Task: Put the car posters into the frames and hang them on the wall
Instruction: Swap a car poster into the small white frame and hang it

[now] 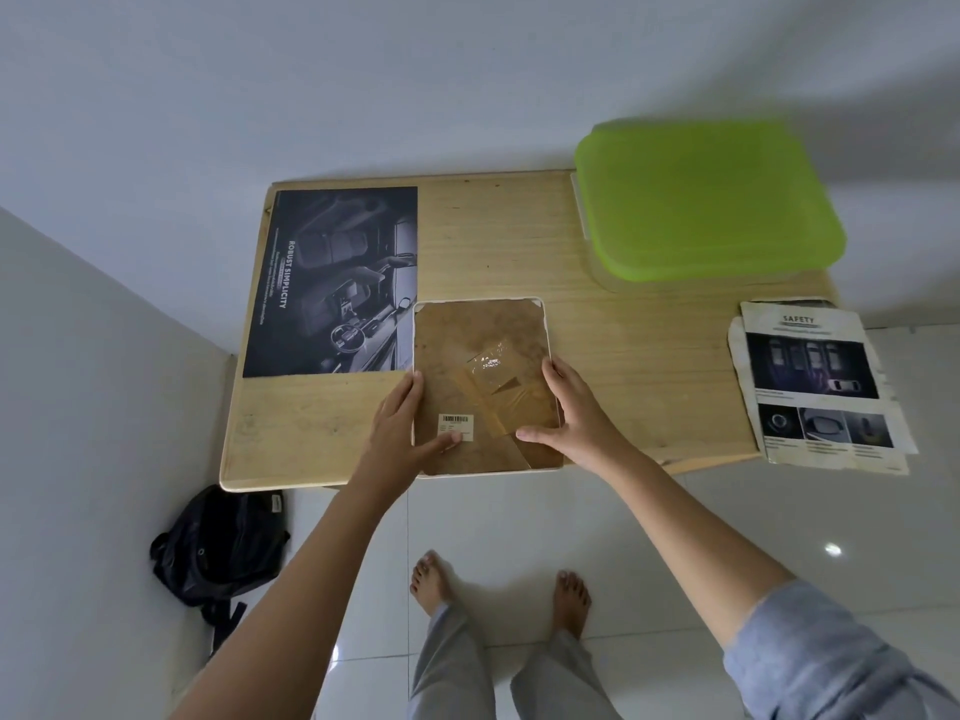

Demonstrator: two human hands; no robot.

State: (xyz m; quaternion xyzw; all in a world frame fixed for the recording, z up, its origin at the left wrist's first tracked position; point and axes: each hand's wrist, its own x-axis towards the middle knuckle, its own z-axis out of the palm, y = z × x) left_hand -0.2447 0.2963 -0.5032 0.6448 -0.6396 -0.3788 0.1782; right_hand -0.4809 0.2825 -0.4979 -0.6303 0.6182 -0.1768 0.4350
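Here, seen from above, a person stands barefoot at a low wooden table (pixel 597 356) pushed against a white wall. A picture frame (pixel 483 330) lies face down at the table's near edge, its brown backing board up, with a barcode sticker (pixel 457 426) and a wrinkled patch of clear tape (pixel 493 376) on it. The left hand (pixel 402 423) rests on the frame's left edge, fingers spread and flat, thumb lying over the sticker. The right hand (pixel 571 413) rests on the right edge, fingers also spread and flat, thumb pressing the backing near the bottom. Neither hand is closed around anything.

A dark car poster (pixel 332 283) showing a cabin interior lies flat on the table to the left, its lower right corner tucked just under or against the frame; which is unclear. A second poster (pixel 815 381), creased and headed SAFETY, hangs over the table's right edge. A green lidded box (pixel 711 200) sits at the back right. A black backpack (pixel 223 543) lies on the tiled floor.

Likely risks: the frame overhangs the near edge slightly, so prying at the backing could tip it onto the tiles and bare feet. Sliding the frame could crease the dark poster's corner. The overhanging poster could slip off if the table is bumped.
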